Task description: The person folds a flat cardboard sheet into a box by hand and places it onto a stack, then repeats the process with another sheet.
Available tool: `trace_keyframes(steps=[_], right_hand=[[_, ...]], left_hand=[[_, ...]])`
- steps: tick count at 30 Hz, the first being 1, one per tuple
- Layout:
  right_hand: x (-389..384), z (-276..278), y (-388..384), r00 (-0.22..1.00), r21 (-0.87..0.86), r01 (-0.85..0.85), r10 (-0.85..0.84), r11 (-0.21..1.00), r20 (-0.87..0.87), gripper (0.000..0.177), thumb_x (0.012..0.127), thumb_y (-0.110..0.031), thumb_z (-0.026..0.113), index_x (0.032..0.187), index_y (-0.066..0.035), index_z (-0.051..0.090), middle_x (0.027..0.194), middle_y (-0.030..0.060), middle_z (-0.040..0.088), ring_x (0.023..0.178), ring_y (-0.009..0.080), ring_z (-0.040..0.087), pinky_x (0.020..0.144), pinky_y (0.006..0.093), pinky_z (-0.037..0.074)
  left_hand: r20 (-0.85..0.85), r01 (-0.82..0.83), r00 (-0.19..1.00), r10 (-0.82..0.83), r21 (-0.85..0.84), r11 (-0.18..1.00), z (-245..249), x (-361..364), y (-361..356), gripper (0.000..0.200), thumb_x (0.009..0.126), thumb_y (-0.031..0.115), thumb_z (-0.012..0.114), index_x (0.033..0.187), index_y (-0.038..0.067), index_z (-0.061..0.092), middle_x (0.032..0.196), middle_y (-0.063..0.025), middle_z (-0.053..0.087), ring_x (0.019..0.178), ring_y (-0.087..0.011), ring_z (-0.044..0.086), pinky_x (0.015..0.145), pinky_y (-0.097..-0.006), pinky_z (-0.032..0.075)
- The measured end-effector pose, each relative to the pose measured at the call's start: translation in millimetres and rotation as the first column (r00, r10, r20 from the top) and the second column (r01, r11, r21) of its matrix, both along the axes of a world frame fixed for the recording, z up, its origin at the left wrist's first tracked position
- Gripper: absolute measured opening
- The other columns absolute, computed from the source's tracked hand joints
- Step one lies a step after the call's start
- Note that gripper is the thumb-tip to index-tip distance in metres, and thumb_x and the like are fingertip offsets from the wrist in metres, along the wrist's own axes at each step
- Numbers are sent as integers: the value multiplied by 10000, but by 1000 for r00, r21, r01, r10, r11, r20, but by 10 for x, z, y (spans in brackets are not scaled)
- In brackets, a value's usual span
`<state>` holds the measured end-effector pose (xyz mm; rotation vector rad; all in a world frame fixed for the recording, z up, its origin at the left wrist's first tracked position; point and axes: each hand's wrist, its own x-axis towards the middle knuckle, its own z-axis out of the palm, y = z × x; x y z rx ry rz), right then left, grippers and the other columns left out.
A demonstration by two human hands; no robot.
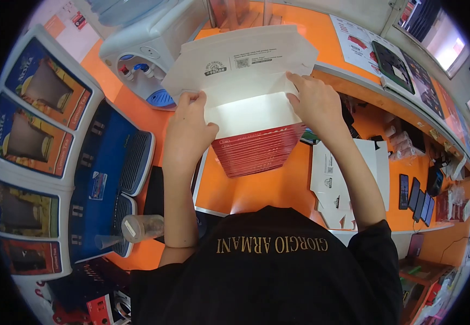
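Observation:
In the head view, a stack of nested red cardboard food boxes (259, 150) stands on the orange counter (240, 189). The top box shows its white inside (251, 115), and its wide white lid flap (245, 57), printed with a logo and a QR code, stands up at the back. My left hand (189, 130) is closed on the left side of this box, fingers curled at its fold. On the opposite side, my right hand (317, 103) pinches the box's right edge between thumb and fingers.
Flat white cardboard box blanks (332, 184) lie right of the stack, with several phones (404, 191) beyond. A blue-and-white drink machine (99, 157) stands left, with a clear cup (143, 227) near it. A white water dispenser (153, 49) is behind. A raised shelf (343, 78) runs along the right.

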<state>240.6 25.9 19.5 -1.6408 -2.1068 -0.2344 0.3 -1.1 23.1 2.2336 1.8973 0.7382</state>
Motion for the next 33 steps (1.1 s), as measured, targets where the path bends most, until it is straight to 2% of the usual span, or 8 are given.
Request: trace_keyframes(steps=[3, 6, 10, 14, 18, 27, 29, 33], right_hand=[[185, -55, 96, 988, -66, -36, 26, 997, -151, 332, 847, -286, 570, 1091, -65, 622, 857, 100, 641, 705, 252, 613, 633, 338, 488], [769, -507, 136, 509, -296, -28, -241, 955, -826, 396, 883, -401, 523, 1044, -63, 653, 938, 137, 648, 773, 230, 623, 685, 352, 464], [2223, -1885, -237, 880, -49, 439, -441, 897, -177, 670, 680, -476, 720, 1145, -26, 547, 1168, 235, 509, 1099, 401, 481, 887, 455, 421], [3012, -2586, -825, 329, -399, 882, -934, 251, 141, 1076, 569, -519, 786, 1396, -87, 250, 1457, 153, 223, 1330, 350, 232, 1001, 597, 281], [3116, -2402, -962, 348, -507, 831, -925, 229, 152, 861, 687, -410, 730, 1362, -76, 312, 1410, 162, 313, 1284, 349, 325, 957, 562, 359], [2291, -962, -1412, 835, 62, 478, -431, 876, -341, 183, 789, -19, 508, 964, -29, 560, 942, 186, 604, 826, 380, 573, 742, 423, 455], [1822, -572, -1896, 933, 320, 260, -152, 911, -326, 172, 700, 47, 554, 861, -5, 521, 944, 148, 618, 853, 322, 571, 733, 369, 455], [1256, -616, -2762, 921, 415, -358, 391, 836, 8, 241, 608, -34, 648, 628, -65, 410, 979, 63, 652, 848, 241, 552, 709, 348, 456]], left_hand=[[43, 6, 999, -7, 11, 1000, -44, -16, -3, 572, 657, 61, 586, 1209, -61, 499, 1148, -158, 519, 886, -266, 584, 806, -331, 476], [219, 38, 975, -30, -31, 999, -112, -40, -15, 536, 720, 90, 598, 1223, -60, 488, 1188, -158, 489, 945, -271, 571, 814, -347, 476], [449, 33, 883, -139, 237, 971, -340, -71, -334, 498, 830, 166, 581, 1268, -26, 442, 1244, -150, 431, 1082, -266, 498, 894, -359, 430], [412, 14, 897, -158, 329, 944, -417, -59, -848, 447, 837, 140, 593, 1231, -8, 444, 1235, -172, 415, 1177, -328, 413, 965, -407, 364], [436, 36, 890, -135, 227, 973, -464, 33, -1199, 404, 831, 119, 593, 1200, 11, 468, 1222, -172, 423, 1154, -320, 434, 962, -396, 364], [620, 498, 626, -472, 148, 855, -852, 939, -1523, 270, 878, 169, 550, 1091, 4, 549, 1196, -128, 480, 1067, -283, 521, 918, -352, 406], [963, 750, 237, -128, -98, 655, -1052, 1259, -1645, 391, 937, 326, 469, 1176, 19, 505, 1221, -108, 495, 1097, -270, 526, 939, -371, 410], [871, 910, -221, 440, 21, 415, -1137, 1570, -1924, 621, 920, 512, 402, 1315, 35, 355, 1173, -103, 550, 1128, -225, 520, 949, -443, 429]])
